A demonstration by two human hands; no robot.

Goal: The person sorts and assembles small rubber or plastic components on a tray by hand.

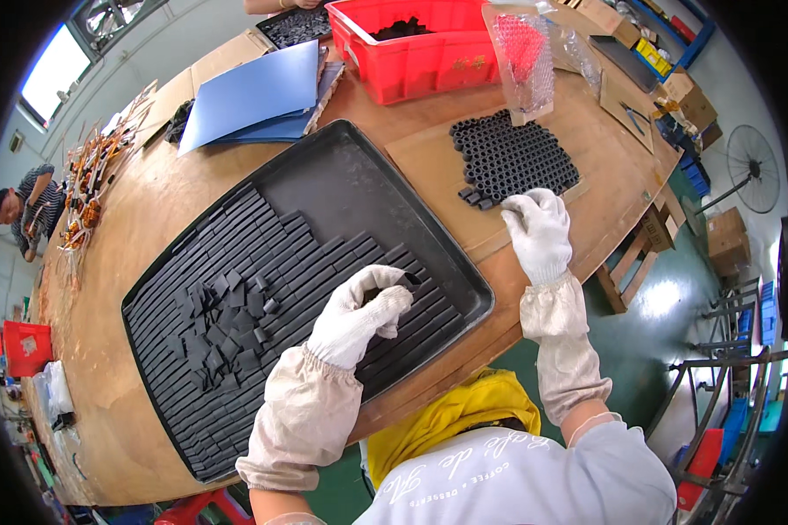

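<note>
My left hand (359, 315), in a white knitted glove, is curled above the right part of a large black tray (350, 179). Between its thumb and fingers a short black tube (409, 280) pokes out. Rows of similar black tubes (228, 223) lie on their sides across the tray, with a loose heap of small flat black pieces (223, 337) on top of them. My right hand (538, 229), also gloved, is bent with fingertips together at the near edge of a block of upright black tubes (512, 157). Whatever its fingertips may hold is hidden.
Beyond the tray lie blue sheets (254, 96) and a red bin (420, 52) with black pieces inside. Bubble wrap (524, 66) stands beside the bin. Another person (39, 210) works at the far left near orange-and-white parts (96, 184). Pliers (632, 118) lie at the right.
</note>
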